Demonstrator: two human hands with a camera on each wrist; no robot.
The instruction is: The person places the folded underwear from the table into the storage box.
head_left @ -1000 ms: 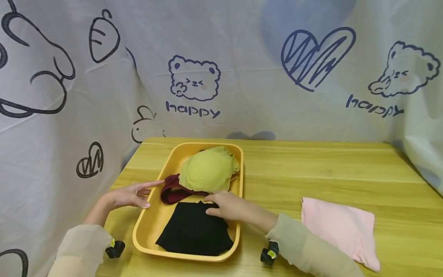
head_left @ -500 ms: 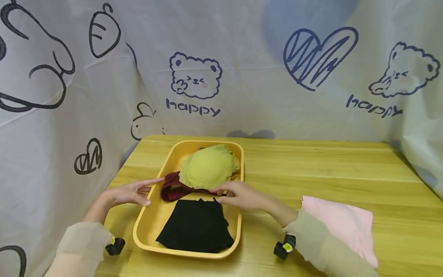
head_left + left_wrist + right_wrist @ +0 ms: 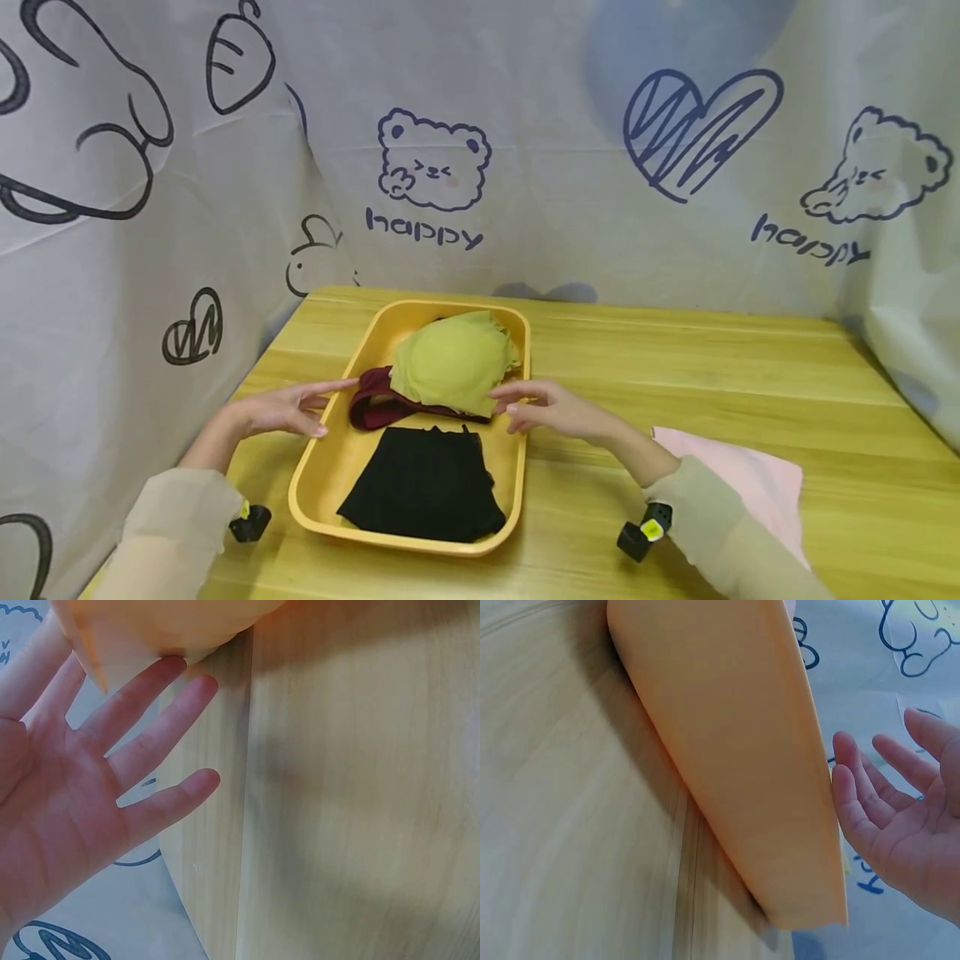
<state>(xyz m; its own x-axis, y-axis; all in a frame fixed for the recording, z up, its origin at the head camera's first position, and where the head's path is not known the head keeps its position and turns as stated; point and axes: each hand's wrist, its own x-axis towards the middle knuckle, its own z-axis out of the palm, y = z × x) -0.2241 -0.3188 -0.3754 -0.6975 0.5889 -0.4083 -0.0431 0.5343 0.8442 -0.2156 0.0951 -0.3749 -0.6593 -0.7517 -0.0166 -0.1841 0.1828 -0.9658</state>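
My left hand (image 3: 279, 410) rests at the left rim of an orange-yellow plastic tray (image 3: 405, 543), fingers spread; in the left wrist view its fingertips (image 3: 176, 666) touch the tray's outer wall. Over the right rim hovers my right hand (image 3: 555, 410), fingers loosely bent with nothing between them. Its fingertips overlap the edge of a yellow-green bra (image 3: 450, 358) in the head view. Under that bra a dark red garment (image 3: 371, 400) with a looped band shows at the left. A black folded garment (image 3: 423, 483) lies flat in the tray's near half.
A pink folded cloth (image 3: 765, 479) lies on the wooden table (image 3: 675, 358) to the right, partly hidden by my right sleeve. White curtains (image 3: 555, 192) with drawn hearts and bears hang behind and at both sides.
My right hand has drawn back from above the black garment, moving right and slightly up to the tray's right rim. The left hand stays at the left rim.
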